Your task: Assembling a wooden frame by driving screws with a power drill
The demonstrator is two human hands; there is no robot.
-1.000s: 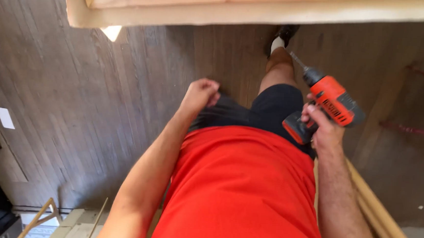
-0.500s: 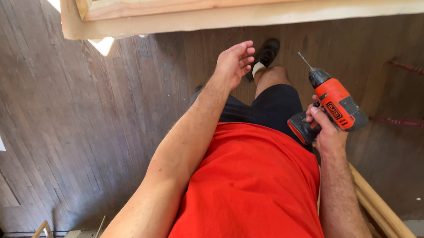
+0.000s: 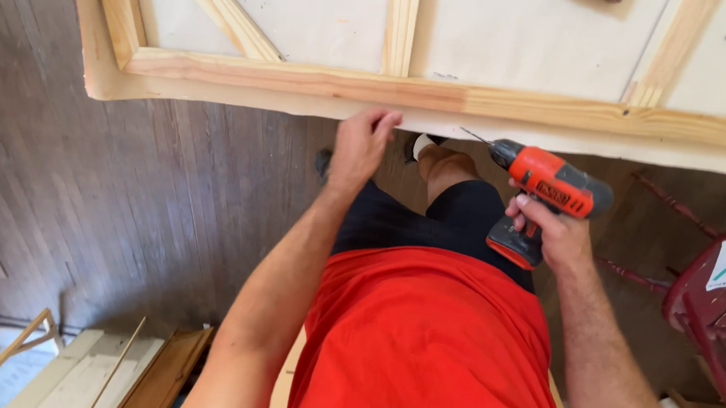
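One wood frame (image 3: pixel 437 95) spans the top of the picture, pale boards nailed as a border and braces over a light panel, its lower edge running from upper left to the right side. Below it lies a dark plank floor (image 3: pixel 127 215), filling the left and middle. A red shirt (image 3: pixel 422 342) takes up the lower centre, with dark shorts above it and a bent knee just under the frame's edge. At the right edge stands a dark red chair (image 3: pixel 709 309) with turned spindles, a white sheet lying on its seat. Loose boards (image 3: pixel 118 370) lie in the lower left corner.

The left hand (image 3: pixel 362 145) is raised at centre, just below the frame; its fingers curl loosely at the frame's lower edge, and I cannot tell whether they grip it or only touch it. The right hand (image 3: pixel 554 232), right of centre, is wrapped tight around the handle of an orange and black drill (image 3: pixel 549 186). The drill's thin bit points up and left, its tip just beside the frame's lower edge, near the left hand.
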